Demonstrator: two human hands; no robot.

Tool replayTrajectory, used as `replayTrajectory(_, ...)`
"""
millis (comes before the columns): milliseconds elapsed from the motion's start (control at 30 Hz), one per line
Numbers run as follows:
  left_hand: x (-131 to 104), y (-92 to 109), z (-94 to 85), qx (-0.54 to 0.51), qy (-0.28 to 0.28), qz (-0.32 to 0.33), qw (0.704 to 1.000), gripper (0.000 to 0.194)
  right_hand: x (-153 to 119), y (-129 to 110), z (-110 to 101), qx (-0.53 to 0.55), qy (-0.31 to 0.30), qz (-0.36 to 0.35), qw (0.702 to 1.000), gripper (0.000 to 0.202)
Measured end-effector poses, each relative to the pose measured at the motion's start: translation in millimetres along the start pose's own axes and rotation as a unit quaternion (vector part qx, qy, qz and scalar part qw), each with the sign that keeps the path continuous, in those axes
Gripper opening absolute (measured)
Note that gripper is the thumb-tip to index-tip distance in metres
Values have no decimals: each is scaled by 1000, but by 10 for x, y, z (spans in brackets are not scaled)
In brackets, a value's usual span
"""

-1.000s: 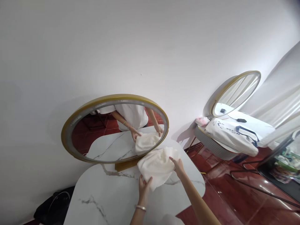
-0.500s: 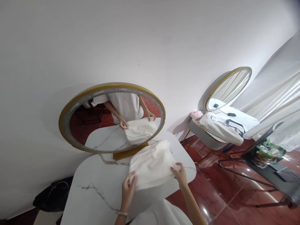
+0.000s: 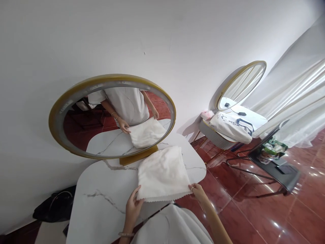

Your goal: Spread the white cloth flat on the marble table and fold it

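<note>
Fingers [image 3: 134, 193] of the left hand [image 3: 132, 208] and right hand [image 3: 199, 194] pinch the near corners of a white cloth with scalloped edges [image 3: 162, 174]; it now lies flatter on the white, grey-veined desk [image 3: 87, 210], before the gold-rimmed oval mirror [image 3: 111, 117]; its near edge has straightened, though ripples remain.

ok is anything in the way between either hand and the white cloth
Nothing visible stands in the way: the left hand and right hand each touch the white cloth at its near corners. The mirror's gold base is beyond them.

Head-height view, forward and down
</note>
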State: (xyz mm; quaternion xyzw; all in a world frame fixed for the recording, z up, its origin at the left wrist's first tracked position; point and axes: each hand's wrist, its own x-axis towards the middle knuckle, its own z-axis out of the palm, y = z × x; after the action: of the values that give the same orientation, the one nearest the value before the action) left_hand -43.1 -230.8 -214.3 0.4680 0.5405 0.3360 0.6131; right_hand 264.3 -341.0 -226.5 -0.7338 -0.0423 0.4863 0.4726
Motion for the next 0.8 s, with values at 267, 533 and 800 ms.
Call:
replayTrajectory(267, -1, -189, -130, 126, 76, 57, 988, 39, -10, 30, -141, 17, -24, 14, 999, 25)
replayTrajectory(533, -51, -156, -180, 176, 61, 133, 973, 17, -80, 15, -207, 18, -64, 4, 998, 27)
replayTrajectory(800, -50, -260, -231, 165, 54, 116, 978, 25, -132, -12, -304, 11, -84, 34, 996, 23)
